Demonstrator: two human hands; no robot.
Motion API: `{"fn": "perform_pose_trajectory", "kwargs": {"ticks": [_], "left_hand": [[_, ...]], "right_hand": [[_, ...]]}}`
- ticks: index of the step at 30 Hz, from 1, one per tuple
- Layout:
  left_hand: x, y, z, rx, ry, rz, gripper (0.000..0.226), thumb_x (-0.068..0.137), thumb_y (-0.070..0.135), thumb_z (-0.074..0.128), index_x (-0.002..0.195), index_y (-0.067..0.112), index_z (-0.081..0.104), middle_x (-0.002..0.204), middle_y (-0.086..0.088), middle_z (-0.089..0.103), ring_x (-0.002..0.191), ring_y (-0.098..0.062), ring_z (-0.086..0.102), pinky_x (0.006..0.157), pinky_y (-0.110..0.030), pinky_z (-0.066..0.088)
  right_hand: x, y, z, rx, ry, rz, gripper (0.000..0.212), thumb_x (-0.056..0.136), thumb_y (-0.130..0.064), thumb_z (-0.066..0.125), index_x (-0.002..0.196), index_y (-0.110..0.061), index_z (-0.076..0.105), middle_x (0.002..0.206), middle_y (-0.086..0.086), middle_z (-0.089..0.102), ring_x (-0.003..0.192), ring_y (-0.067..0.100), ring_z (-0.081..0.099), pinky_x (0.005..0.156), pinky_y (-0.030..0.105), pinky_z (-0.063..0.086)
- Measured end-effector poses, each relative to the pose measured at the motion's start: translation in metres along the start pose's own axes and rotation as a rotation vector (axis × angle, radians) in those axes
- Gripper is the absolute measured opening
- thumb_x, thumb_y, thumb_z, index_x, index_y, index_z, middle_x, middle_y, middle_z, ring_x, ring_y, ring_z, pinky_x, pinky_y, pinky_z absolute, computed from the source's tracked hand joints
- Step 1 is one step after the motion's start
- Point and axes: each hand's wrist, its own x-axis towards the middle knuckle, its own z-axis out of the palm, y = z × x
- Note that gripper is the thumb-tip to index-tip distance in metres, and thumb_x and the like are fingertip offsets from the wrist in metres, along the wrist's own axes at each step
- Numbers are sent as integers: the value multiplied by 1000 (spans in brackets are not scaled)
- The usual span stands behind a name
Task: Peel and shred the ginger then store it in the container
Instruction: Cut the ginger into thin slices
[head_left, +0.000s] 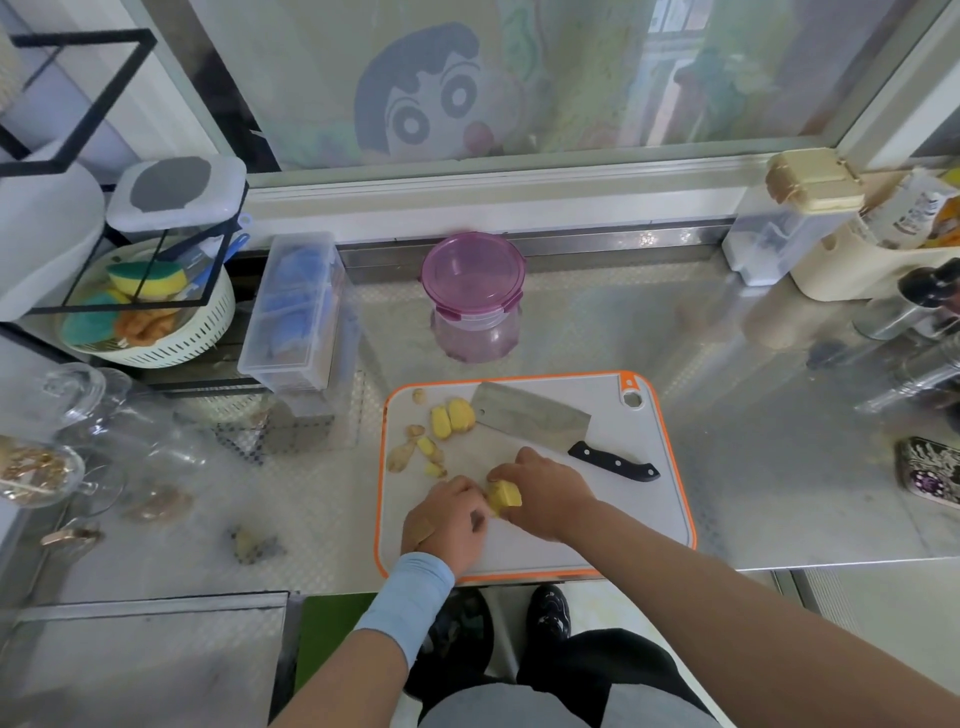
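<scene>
L hand (447, 519) & R hand (545, 499) are each pinching the peeled ginger chunk (503, 496) in a curled grip near the cutting board's (649, 519) front edge; prob. slick, it's risking squirting off the board.

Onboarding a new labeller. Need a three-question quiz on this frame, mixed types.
1. True or false: the cleaver lies on the cutting board, in neither hand.
2. Pick one: the lid of the container is A) off, B) on, C) under the board.
3. Fill in: the left hand and right hand together hold a yellow piece of ____.

Key: 1 true; 2 B; 3 ginger.
</scene>
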Motion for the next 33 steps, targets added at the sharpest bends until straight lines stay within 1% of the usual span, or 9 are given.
{"fn": "perform_pose_trajectory", "kwargs": {"ticks": [3,7,8,12,17,20,22,26,33], "left_hand": [[-2,-6,1,-84,-7,9,6,86,27,63,86,32,66,106,22,54,97,-6,52,74,-26,48],[4,-3,-3,-70,-44,-7,21,91,33,59,112,33,58,114,20,48,99,-8,52,79,-22,42],[5,-3,-3,-62,-45,-2,21,92,34,58,113,33,58,114,19,49,99,-8,52,80,-23,43],[5,-3,-1,-60,-40,-21,7,92,35,59,96,32,64,108,20,52,96,-8,52,77,-23,43],[6,0,0,-69,0,-26,10,90,40,55,97,31,57,107,18,49,97,-7,52,75,-26,46],[14,5,-2,-97,-65,26,31,85,42,60,114,34,53,120,20,44,105,-6,49,80,-26,46],[18,9,-4,-60,-130,81,40,82,41,64,120,37,52,126,24,41,111,-4,43,84,-23,42],[18,7,2,-98,-107,82,31,85,28,64,115,29,60,125,19,46,113,-6,42,87,-18,37],[12,-1,10,-153,-51,85,31,84,25,69,114,19,67,137,10,45,124,-10,39,97,-11,24]], "right_hand": [[0,0,-2,6,-2,-5,50,92,-47,58,140,-38,47,129,3,45,117,30,54,94,40,46],[1,2,-1,16,0,-13,51,91,-50,60,140,-39,48,127,2,45,115,29,55,92,38,46],[1,2,-1,19,-1,-14,52,90,-49,61,140,-40,47,126,2,45,114,29,55,91,38,46],[1,4,2,8,4,-19,57,89,-46,65,142,-40,46,128,2,44,115,28,55,91,37,46],[1,10,1,58,-4,-11,69,88,-38,68,149,-36,36,133,-2,44,119,24,54,94,36,47],[0,20,-2,89,2,0,62,86,-34,70,144,-34,45,128,-5,47,115,21,56,93,36,48],[-1,25,-2,101,11,8,58,86,-35,71,139,-35,49,125,-6,48,111,20,57,89,35,49],[-3,25,2,112,45,-2,49,85,-39,70,131,-38,56,118,-7,49,106,18,58,85,34,49],[-2,24,5,115,72,-16,45,86,-39,70,129,-38,58,115,-6,49,106,19,57,82,34,49]]}}
